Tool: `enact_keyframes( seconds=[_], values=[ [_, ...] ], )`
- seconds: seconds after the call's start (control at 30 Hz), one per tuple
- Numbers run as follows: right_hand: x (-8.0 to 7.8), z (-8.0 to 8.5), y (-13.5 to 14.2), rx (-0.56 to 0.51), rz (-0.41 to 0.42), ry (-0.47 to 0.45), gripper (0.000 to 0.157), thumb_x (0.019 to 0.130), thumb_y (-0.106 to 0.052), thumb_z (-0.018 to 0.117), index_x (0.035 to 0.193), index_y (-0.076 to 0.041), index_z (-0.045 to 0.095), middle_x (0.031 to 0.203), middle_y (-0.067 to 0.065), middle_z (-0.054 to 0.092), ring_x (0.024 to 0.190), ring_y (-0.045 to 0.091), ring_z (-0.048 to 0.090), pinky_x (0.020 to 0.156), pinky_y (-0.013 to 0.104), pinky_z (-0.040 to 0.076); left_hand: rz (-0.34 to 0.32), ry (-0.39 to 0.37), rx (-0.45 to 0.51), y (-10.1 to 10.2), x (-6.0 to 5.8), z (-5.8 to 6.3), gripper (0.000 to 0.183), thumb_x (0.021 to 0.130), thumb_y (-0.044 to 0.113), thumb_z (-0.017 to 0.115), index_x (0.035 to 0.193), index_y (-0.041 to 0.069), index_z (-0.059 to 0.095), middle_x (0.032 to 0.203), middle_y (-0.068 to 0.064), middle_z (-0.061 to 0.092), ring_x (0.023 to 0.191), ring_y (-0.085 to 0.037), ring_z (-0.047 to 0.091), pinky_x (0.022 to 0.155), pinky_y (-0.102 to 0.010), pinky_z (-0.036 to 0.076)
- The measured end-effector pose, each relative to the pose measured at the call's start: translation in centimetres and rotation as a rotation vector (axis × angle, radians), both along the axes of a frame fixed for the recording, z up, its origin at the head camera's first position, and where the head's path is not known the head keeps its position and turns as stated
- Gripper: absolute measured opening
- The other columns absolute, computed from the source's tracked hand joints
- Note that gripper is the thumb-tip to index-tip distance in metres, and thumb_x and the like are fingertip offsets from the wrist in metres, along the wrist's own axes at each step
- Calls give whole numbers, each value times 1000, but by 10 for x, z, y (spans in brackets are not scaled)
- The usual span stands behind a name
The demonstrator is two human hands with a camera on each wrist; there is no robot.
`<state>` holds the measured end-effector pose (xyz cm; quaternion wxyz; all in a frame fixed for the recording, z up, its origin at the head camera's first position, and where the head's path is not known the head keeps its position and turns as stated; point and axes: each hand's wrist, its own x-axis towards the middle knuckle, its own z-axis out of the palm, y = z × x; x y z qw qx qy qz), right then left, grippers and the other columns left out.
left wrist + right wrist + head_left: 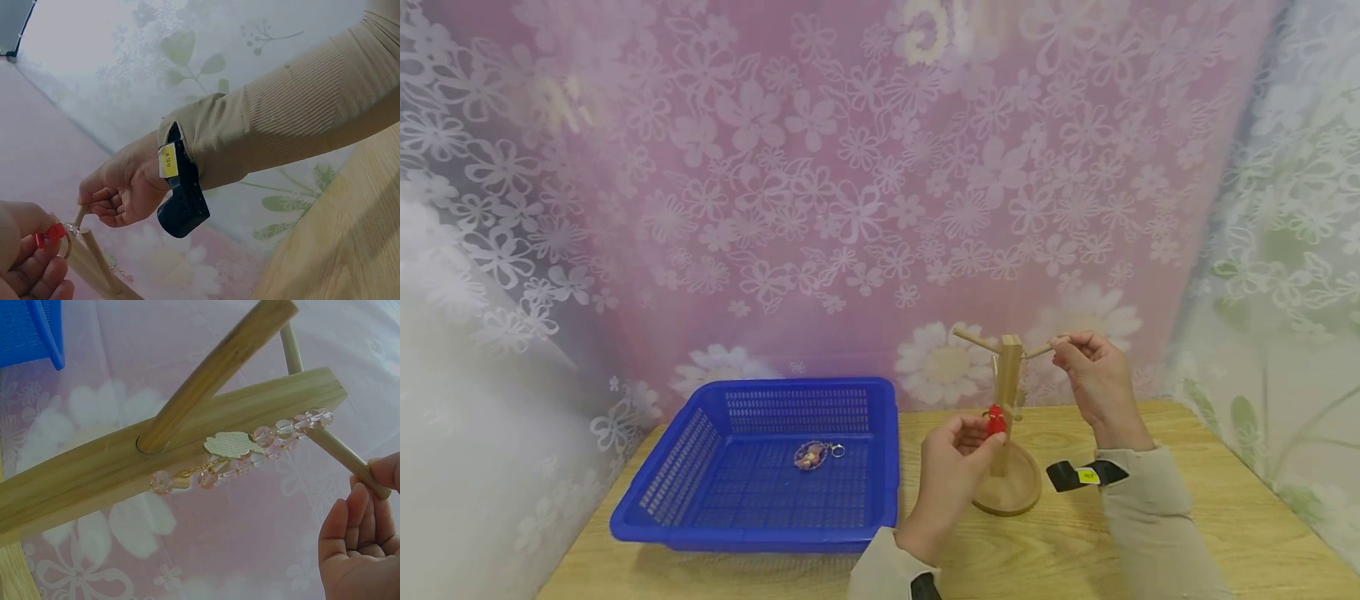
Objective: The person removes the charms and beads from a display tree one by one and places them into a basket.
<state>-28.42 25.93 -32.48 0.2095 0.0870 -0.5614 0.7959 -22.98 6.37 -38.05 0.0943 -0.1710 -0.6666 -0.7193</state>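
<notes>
My left hand [946,471] pinches a small red keychain charm [996,419] between thumb and fingers, in front of the post of a wooden peg stand [1011,367]. In the left wrist view, a metal ring [67,245] shows beside the charm. At the upper right of the stand, my right hand [1102,383] grips the tip of a wooden peg [350,464] with thumb and fingertips. A bracelet of pink and clear beads [264,436] hangs from that peg, close along the post. Its pale, textured leaf-like pendant [232,444] lies against the beads.
A blue plastic basket [887,492] stands left of the stand on the wooden table [1075,550]. Inside it lies a round keychain [810,456] with pinkish pieces and a ring. Other pegs stick out of the post. Behind hangs a pink flowered curtain [850,208].
</notes>
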Motion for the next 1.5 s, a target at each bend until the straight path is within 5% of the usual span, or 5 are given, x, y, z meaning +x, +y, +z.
enact_keyframes(
  seconds=[0.67,1.13,1.5],
  values=[
    [6,-1,1,31,-32,6,6,88,-4,64,88,-10,61,83,-6,63,71,5,58,71,14,50,61,-14,-112,-68,-16,5,18,82,13,73,95,2,67,88,-12,68,76,-6,59,69,-18,50],
    [16,-1,2,125,-229,-48,9,85,-7,69,84,-10,60,78,-9,62,69,4,58,68,11,48,161,-4,-185,-123,-32,3,20,81,11,73,94,-2,65,87,-15,68,73,-6,61,69,-19,51],
    [21,-2,-1,147,-387,-94,10,83,-5,70,84,-8,60,77,-7,61,68,4,58,66,10,49,193,-95,-273,-163,-44,3,21,82,14,73,96,0,66,86,-8,69,74,-9,60,65,-22,49]
  ],
)
